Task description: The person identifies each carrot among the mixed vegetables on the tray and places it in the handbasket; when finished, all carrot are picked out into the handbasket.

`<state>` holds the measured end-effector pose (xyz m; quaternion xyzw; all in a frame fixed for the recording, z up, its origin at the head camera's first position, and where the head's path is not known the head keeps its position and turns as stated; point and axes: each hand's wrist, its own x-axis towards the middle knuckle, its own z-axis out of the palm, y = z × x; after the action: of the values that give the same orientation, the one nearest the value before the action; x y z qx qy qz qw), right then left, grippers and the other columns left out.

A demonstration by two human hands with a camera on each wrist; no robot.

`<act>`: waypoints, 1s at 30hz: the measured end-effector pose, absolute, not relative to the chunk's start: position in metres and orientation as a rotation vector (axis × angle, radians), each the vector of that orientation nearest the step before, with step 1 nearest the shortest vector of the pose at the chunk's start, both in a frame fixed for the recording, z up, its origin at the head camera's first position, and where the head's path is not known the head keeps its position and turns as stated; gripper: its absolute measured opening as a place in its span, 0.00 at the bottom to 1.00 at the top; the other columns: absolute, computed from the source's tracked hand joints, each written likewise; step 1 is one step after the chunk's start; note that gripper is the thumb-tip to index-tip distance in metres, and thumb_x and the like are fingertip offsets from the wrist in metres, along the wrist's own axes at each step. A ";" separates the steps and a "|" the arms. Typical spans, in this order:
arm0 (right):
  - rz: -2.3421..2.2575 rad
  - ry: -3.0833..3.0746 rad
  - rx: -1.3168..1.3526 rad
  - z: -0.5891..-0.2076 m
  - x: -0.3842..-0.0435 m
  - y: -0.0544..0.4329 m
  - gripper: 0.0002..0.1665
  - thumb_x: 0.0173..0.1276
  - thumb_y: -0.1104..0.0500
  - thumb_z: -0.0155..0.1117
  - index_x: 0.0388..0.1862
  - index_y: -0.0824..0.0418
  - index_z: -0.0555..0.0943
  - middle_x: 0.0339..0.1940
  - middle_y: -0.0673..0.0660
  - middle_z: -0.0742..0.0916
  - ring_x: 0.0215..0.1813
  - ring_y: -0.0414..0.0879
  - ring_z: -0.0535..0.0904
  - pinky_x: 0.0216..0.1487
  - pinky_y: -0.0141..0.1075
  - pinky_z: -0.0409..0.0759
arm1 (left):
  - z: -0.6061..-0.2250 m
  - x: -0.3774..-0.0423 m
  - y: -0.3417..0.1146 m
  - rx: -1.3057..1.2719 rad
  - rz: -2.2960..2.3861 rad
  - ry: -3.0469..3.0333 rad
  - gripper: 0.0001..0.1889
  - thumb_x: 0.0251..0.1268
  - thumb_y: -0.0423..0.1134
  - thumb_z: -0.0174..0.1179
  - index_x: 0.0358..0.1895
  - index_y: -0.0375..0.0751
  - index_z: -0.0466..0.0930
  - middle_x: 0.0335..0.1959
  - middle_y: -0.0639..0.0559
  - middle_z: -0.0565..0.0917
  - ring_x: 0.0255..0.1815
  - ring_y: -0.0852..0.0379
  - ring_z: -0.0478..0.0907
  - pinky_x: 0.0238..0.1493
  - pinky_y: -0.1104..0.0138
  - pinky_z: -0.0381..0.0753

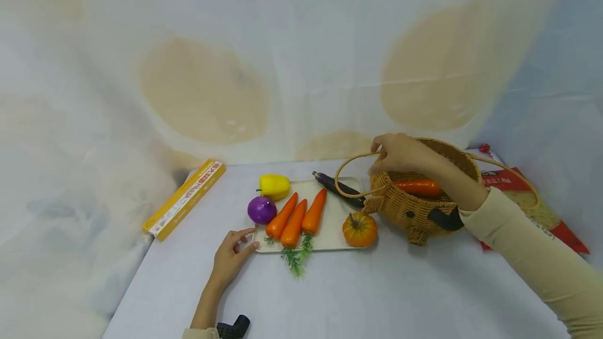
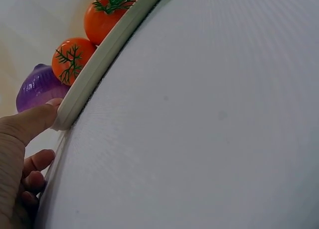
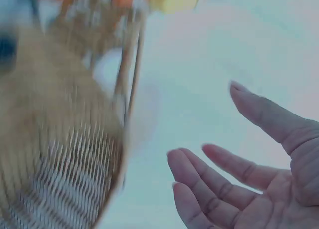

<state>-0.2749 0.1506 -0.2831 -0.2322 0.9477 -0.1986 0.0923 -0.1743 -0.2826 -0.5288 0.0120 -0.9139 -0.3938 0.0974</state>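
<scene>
Left hand: at the near left corner of the tray, thumb resting against the rim in the left wrist view, the other digits loosely bent; the left hand (image 1: 231,258) touches rather than clasps.
Right hand: the right hand (image 1: 405,155) is over the far left part of the basket, by a handle; the right wrist view shows its fingers (image 3: 232,159) released, spread and holding nothing, apart from the basket.
Basket: the woven basket (image 1: 400,207), with an animal face, stands right of the tray; one looped handle (image 1: 340,184) reaches left across the eggplant, and an orange-red vegetable (image 1: 419,188) lies inside.
Tray: the pale tray (image 1: 320,249) lies on the white tabletop (image 1: 301,302).
Carrots: three carrots (image 1: 296,226) lie side by side in the left and middle part of the tray, green tops towards its near edge, some fronds hanging over.
Left end: a purple onion (image 1: 261,210) sits just beside a yellow pepper (image 1: 274,187).
Right end: a dark eggplant (image 1: 330,183) slants behind a small pumpkin (image 1: 360,229), which sits at the near right corner.
Yellow box: the long yellow box (image 1: 186,199) lies slanted, well left of the tray.
Red packet: the packet (image 1: 506,179) lies right of the basket, partly hidden by the sleeve (image 1: 532,245).
Backdrop: pale cloth (image 1: 325,67) with tan patches hangs behind.
</scene>
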 end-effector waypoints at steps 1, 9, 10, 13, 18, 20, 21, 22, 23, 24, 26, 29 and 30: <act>-0.607 2.812 -0.688 -0.288 -0.270 0.143 0.32 0.62 0.49 0.73 0.58 0.67 0.77 0.46 0.65 0.86 0.47 0.58 0.83 0.48 0.53 0.79 | -0.528 -0.175 -0.282 0.028 -1.170 -2.703 0.20 0.61 0.52 0.69 0.57 0.58 0.83 0.38 0.54 0.76 0.31 0.58 0.65 0.32 0.68 0.62; -0.764 2.697 -0.729 -0.340 -0.243 0.089 0.32 0.59 0.49 0.76 0.57 0.63 0.78 0.43 0.59 0.85 0.42 0.51 0.81 0.42 0.42 0.79 | -0.527 -0.182 -0.278 0.035 -1.189 -2.718 0.22 0.57 0.51 0.71 0.56 0.60 0.83 0.37 0.54 0.75 0.31 0.58 0.65 0.32 0.68 0.62; -0.775 2.690 -0.718 -0.347 -0.241 0.083 0.33 0.58 0.49 0.76 0.57 0.63 0.78 0.42 0.59 0.85 0.40 0.50 0.80 0.40 0.40 0.79 | -0.527 -0.183 -0.277 0.030 -1.185 -2.718 0.22 0.56 0.51 0.72 0.56 0.60 0.83 0.38 0.54 0.75 0.31 0.58 0.65 0.32 0.68 0.62; -0.806 2.687 -0.701 -0.369 -0.235 0.066 0.35 0.57 0.48 0.76 0.58 0.64 0.77 0.41 0.59 0.85 0.37 0.49 0.80 0.37 0.39 0.78 | -0.528 -0.185 -0.275 0.023 -1.175 -2.725 0.24 0.54 0.51 0.73 0.57 0.59 0.83 0.38 0.53 0.75 0.31 0.58 0.64 0.32 0.68 0.62; -0.883 2.721 -0.579 -0.402 -0.232 0.039 0.38 0.59 0.48 0.74 0.61 0.68 0.74 0.46 0.61 0.84 0.40 0.50 0.79 0.40 0.41 0.77 | -0.527 -0.186 -0.273 0.043 -1.195 -2.748 0.25 0.54 0.52 0.74 0.57 0.59 0.83 0.39 0.53 0.75 0.32 0.57 0.64 0.33 0.68 0.61; -0.918 2.740 -0.488 -0.414 -0.232 0.028 0.40 0.60 0.47 0.73 0.64 0.69 0.72 0.53 0.64 0.82 0.47 0.53 0.79 0.45 0.45 0.78 | -0.526 -0.186 -0.274 0.046 -1.201 -2.753 0.25 0.54 0.52 0.73 0.57 0.59 0.83 0.39 0.53 0.75 0.32 0.57 0.64 0.33 0.68 0.61; -0.934 2.750 -0.446 -0.419 -0.232 0.023 0.40 0.60 0.47 0.73 0.63 0.69 0.72 0.53 0.65 0.81 0.46 0.54 0.79 0.44 0.46 0.78 | -0.526 -0.186 -0.274 0.044 -1.201 -2.751 0.25 0.54 0.52 0.73 0.57 0.59 0.83 0.39 0.53 0.75 0.32 0.57 0.64 0.33 0.68 0.61; -0.947 2.765 -0.410 -0.424 -0.232 0.019 0.41 0.61 0.46 0.72 0.64 0.70 0.70 0.55 0.68 0.80 0.48 0.56 0.79 0.47 0.48 0.78 | -0.526 -0.187 -0.274 0.044 -1.201 -2.751 0.25 0.54 0.52 0.73 0.57 0.59 0.83 0.38 0.54 0.75 0.32 0.57 0.64 0.33 0.68 0.61; -0.963 2.777 -0.381 -0.429 -0.232 0.016 0.44 0.61 0.46 0.72 0.66 0.71 0.68 0.58 0.71 0.77 0.52 0.59 0.79 0.50 0.51 0.78 | -0.526 -0.187 -0.274 0.041 -1.202 -2.748 0.25 0.54 0.52 0.73 0.57 0.59 0.83 0.38 0.54 0.75 0.32 0.58 0.64 0.33 0.68 0.61; -0.981 2.789 -0.354 -0.433 -0.232 0.013 0.44 0.62 0.46 0.72 0.66 0.71 0.68 0.59 0.72 0.76 0.53 0.61 0.79 0.51 0.52 0.78 | -0.526 -0.187 -0.274 0.040 -1.204 -2.745 0.25 0.54 0.52 0.74 0.57 0.58 0.83 0.38 0.54 0.75 0.32 0.58 0.64 0.32 0.68 0.61; -1.003 2.818 -0.312 -0.441 -0.233 0.010 0.48 0.63 0.46 0.71 0.70 0.74 0.64 0.61 0.76 0.73 0.55 0.65 0.78 0.53 0.54 0.78 | -0.526 -0.188 -0.274 0.032 -1.198 -2.741 0.25 0.54 0.52 0.74 0.57 0.58 0.83 0.38 0.54 0.75 0.32 0.58 0.65 0.32 0.68 0.61; -1.053 2.831 -0.239 -0.450 -0.234 0.006 0.52 0.64 0.46 0.69 0.74 0.75 0.57 0.61 0.78 0.72 0.58 0.68 0.76 0.56 0.57 0.76 | -0.528 -0.188 -0.274 0.028 -1.185 -2.738 0.25 0.54 0.51 0.74 0.57 0.58 0.83 0.37 0.54 0.75 0.31 0.59 0.64 0.32 0.68 0.61; -1.069 2.834 -0.215 -0.453 -0.235 0.005 0.52 0.65 0.46 0.69 0.74 0.75 0.57 0.61 0.78 0.72 0.58 0.68 0.75 0.57 0.57 0.75 | -0.529 -0.188 -0.275 0.028 -1.177 -2.738 0.25 0.54 0.51 0.74 0.57 0.58 0.83 0.37 0.55 0.75 0.31 0.59 0.64 0.32 0.69 0.61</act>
<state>-0.2345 0.0049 -0.4532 -0.0706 0.9321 -0.3514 0.0526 -0.1884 -0.2747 -0.5286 0.0093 -0.9156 -0.3938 0.0804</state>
